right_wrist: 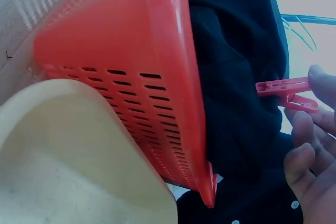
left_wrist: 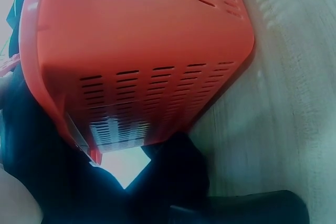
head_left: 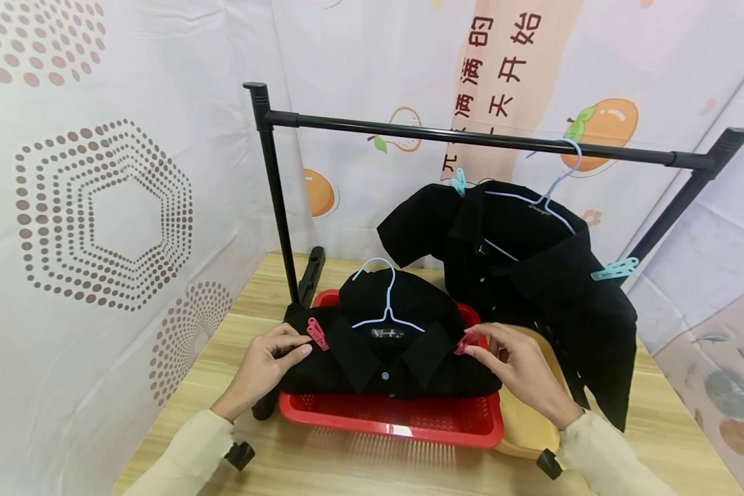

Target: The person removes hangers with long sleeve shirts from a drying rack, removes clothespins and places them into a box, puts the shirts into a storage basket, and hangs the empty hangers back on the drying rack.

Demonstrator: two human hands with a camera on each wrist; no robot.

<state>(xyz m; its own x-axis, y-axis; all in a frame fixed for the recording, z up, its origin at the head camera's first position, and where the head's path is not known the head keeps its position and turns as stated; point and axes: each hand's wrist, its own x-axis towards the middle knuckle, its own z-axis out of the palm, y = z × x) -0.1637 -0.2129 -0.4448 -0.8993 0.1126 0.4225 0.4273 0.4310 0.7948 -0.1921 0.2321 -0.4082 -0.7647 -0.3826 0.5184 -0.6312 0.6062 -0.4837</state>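
A black collared shirt (head_left: 359, 372) on a light blue hanger (head_left: 388, 303) lies across the red basket (head_left: 390, 428). My left hand (head_left: 266, 362) pinches the shirt's left shoulder with thumb and fingers, right beside a pink clothespin (head_left: 317, 334) clipped there. At the other shoulder, my right hand (head_left: 521, 358) holds a second pink clothespin (right_wrist: 286, 90) between thumb and fingers; its tip meets the black cloth. Only a bit of the left hand (left_wrist: 16, 200) shows at the edge of the left wrist view, where the basket wall fills most of the frame.
A black garment rack (head_left: 409, 131) spans the wooden table. From its bar hangs another black shirt (head_left: 533, 275) on a blue hanger, with teal clothespins (head_left: 615, 269) at its shoulders. A yellow basin (head_left: 527, 420) stands right of the basket, partly under my right forearm.
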